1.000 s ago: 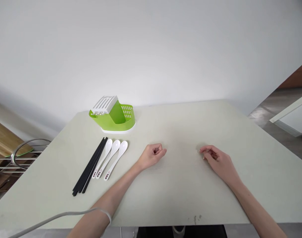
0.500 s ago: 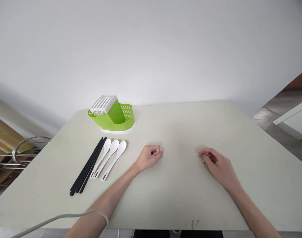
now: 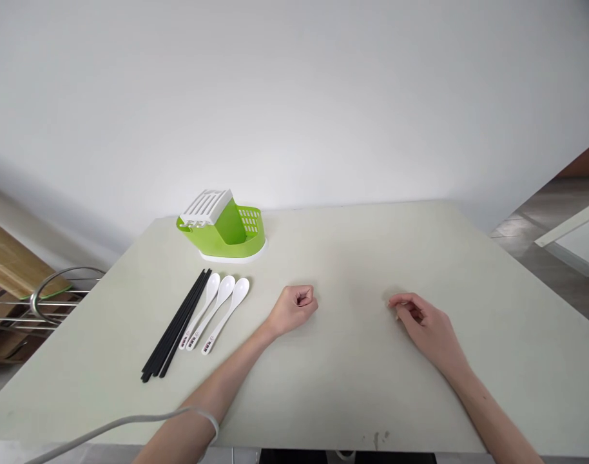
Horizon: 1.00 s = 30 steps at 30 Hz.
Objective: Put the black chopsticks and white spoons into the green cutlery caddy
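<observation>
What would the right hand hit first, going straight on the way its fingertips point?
Probably the left hand: the right hand's fingertips point across the tabletop toward it, and nothing shows between. Heights are hard to judge from one view.

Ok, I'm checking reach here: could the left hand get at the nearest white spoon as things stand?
Probably yes: the left hand, though curled, shows nothing in it, and only bare tabletop appears between it and the nearest white spoon.
</observation>
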Motion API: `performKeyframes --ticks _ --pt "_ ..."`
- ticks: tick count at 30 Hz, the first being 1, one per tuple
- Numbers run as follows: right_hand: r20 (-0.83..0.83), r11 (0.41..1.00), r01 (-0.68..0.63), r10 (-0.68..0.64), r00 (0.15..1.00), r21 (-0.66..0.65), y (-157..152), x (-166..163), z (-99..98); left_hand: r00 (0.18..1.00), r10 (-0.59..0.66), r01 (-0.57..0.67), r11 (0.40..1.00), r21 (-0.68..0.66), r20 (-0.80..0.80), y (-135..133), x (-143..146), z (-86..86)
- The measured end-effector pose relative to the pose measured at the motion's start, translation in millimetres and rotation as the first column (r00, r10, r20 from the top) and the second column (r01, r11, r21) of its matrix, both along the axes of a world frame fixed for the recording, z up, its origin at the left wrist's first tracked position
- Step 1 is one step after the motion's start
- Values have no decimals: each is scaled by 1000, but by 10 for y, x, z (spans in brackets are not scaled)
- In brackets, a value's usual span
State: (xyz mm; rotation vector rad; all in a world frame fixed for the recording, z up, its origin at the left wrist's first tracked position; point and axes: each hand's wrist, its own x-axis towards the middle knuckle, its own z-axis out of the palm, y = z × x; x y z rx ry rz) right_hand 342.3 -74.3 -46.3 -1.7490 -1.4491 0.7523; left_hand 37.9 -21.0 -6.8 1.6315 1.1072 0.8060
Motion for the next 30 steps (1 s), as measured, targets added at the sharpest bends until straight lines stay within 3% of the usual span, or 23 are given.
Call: performKeyframes --ticks 30 --pt "-8 1000 4 -4 1000 25 -19 8 8 1000 7 -7 1000 6 -13 1 17 15"
